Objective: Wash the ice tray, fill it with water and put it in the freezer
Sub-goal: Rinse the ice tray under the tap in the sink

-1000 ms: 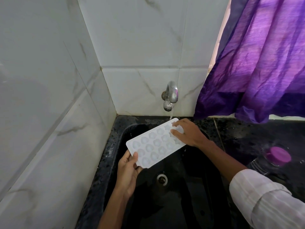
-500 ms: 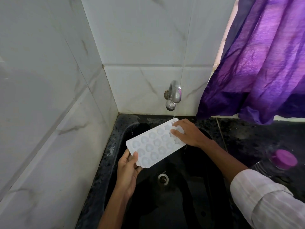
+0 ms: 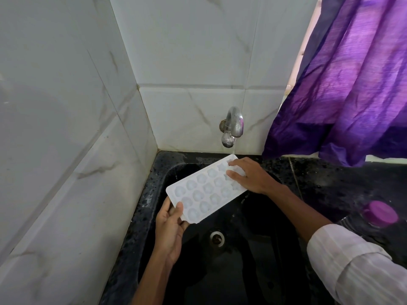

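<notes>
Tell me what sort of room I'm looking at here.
Probably a home kitchen corner: a black sink set in a dark speckled counter, a tap running on the tiled wall above it, and a purple curtain.

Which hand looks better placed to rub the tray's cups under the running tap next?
Probably the right hand: its fingers lie flat on the far end of the ice tray, just below the tap. The left hand grips the near corner, holding it up.
</notes>
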The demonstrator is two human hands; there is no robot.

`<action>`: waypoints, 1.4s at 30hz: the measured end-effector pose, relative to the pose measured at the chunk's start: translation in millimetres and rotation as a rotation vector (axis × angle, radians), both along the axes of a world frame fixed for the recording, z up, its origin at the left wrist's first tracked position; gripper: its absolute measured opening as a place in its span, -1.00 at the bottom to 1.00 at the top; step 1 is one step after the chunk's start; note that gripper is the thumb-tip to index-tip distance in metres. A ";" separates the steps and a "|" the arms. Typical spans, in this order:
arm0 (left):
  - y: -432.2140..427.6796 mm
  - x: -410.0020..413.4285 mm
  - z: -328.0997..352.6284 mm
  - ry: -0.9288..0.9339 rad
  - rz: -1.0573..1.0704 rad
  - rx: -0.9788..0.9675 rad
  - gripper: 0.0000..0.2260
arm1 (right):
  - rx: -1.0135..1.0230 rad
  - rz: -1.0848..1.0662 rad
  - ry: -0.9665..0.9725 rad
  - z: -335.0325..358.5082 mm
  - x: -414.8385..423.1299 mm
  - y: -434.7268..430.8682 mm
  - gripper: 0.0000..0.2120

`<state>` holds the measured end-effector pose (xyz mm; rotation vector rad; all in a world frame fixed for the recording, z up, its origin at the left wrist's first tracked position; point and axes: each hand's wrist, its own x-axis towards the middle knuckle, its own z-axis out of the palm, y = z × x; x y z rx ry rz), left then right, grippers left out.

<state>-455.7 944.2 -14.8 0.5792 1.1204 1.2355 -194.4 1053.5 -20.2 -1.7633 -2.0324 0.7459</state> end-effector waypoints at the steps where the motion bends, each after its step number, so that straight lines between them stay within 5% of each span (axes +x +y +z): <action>1: -0.1 -0.3 -0.3 0.002 -0.002 0.002 -0.68 | -0.004 0.006 -0.009 -0.9 0.6 0.6 -0.60; 15: 0.0 -1.2 -1.9 -0.072 0.021 -0.017 -0.66 | 0.007 0.020 -0.032 3.7 -1.2 -0.7 -0.59; 22: 4.4 4.7 -0.7 -0.156 0.091 -0.060 -0.69 | 0.066 -0.120 0.160 0.4 -3.4 -8.1 -0.62; 42: 12.8 -1.5 1.0 -0.190 0.116 -0.033 -0.61 | 0.058 -0.015 0.020 9.5 -7.4 -7.1 -0.59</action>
